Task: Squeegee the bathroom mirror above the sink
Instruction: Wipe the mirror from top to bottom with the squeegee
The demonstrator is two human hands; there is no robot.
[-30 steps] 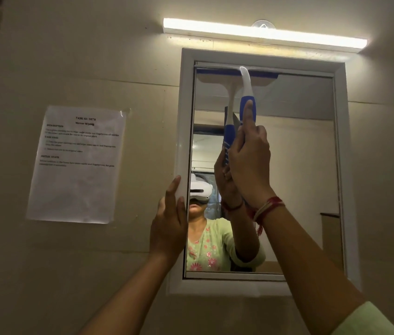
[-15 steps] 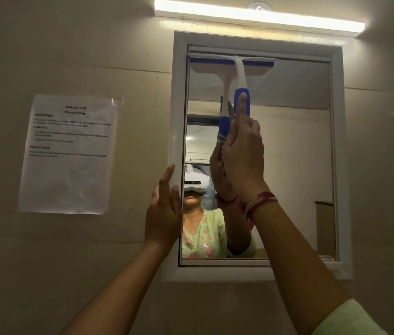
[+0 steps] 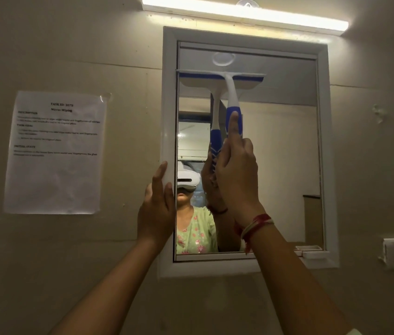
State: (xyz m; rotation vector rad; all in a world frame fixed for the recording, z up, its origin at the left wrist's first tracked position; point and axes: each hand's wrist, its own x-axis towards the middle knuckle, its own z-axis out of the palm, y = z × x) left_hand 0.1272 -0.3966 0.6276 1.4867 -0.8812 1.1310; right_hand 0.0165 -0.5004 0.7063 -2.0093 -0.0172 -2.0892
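While my right hand (image 3: pixel 237 170) wraps the light, stiff white-and-blue plastic squeegee (image 3: pixel 229 97) by its grippy handle, my flat, empty left hand (image 3: pixel 158 209) steadies the white-framed mirror (image 3: pixel 275 153).

Squeegee (image 3: pixel 229 93): showing white on head and neck, blue on blade strip and grip. Mirror (image 3: pixel 275 153) frame: showing plain white. Wall (image 3: pixel 46 44): showing plain beige. Paper sheet (image 3: pixel 55 153): showing white with black print. Light bar (image 3: pixel 244 15): glowing warm white. Wrist threads (image 3: pixel 256 226): showing red and cream. Reflected garment (image 3: pixel 196 235): showing pale green with pink floral pattern. Reflected headset (image 3: pixel 187 178): showing white.
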